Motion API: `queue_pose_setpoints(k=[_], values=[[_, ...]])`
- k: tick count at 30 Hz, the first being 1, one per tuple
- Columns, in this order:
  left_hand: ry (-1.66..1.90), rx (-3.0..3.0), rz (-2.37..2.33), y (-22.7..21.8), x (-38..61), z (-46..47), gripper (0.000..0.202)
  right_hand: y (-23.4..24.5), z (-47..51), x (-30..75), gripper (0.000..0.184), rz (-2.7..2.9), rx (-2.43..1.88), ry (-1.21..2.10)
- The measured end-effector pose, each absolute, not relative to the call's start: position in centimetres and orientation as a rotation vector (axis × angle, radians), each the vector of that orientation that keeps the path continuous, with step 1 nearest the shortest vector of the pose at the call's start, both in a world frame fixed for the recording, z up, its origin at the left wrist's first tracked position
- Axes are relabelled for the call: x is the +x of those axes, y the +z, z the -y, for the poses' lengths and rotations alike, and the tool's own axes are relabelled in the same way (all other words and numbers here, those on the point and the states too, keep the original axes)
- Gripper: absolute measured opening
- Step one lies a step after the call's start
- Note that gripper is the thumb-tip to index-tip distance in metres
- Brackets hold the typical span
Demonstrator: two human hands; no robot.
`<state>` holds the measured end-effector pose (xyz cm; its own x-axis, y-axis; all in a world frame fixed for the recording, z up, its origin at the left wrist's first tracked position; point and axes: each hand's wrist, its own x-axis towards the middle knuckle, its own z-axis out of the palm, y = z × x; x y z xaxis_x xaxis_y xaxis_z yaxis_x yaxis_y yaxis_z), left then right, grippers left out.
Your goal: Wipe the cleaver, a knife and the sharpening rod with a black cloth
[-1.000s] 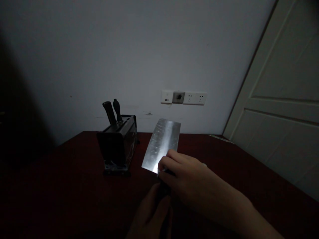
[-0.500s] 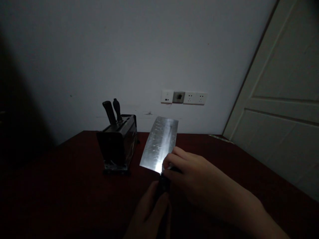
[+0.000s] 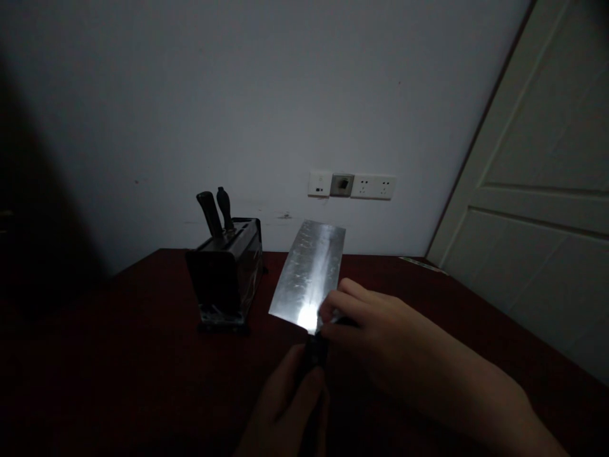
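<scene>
A cleaver (image 3: 311, 273) with a broad, shiny, scuffed blade points away from me, raised over the dark red table. My left hand (image 3: 290, 406) is wrapped round its black handle (image 3: 314, 352). At the blade's right edge, close to the handle, my right hand (image 3: 368, 324) is closed in a pinch. Something small and dark (image 3: 346, 321) shows between its fingers, too dim to name. A bright glare lights the base of the blade. Left of the cleaver stands a dark knife block (image 3: 214, 285), with two black-handled tools (image 3: 209, 212) upright in its slots.
The dark red table (image 3: 143, 355) reaches back to a pale wall (image 3: 238, 95). Sockets and a switch plate (image 3: 373, 186) are set in the wall above the table. A pale panelled door (image 3: 537, 190) rises on the right. The room is dim.
The cleaver and my right hand have shifted slightly to the right, and the blade is tilted a little differently. My left hand keeps its hold on the handle.
</scene>
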<state>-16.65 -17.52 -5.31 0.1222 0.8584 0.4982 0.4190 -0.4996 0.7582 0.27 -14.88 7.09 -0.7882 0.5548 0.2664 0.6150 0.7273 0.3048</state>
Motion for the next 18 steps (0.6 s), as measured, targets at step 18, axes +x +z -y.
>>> queue_pose_setpoints(k=[18], values=[[1.167, 1.553, -1.004, -3.1, -18.4, 17.5, 0.028, 7.6, 15.2, -0.4, 0.023, 2.593, -1.066, -0.237]])
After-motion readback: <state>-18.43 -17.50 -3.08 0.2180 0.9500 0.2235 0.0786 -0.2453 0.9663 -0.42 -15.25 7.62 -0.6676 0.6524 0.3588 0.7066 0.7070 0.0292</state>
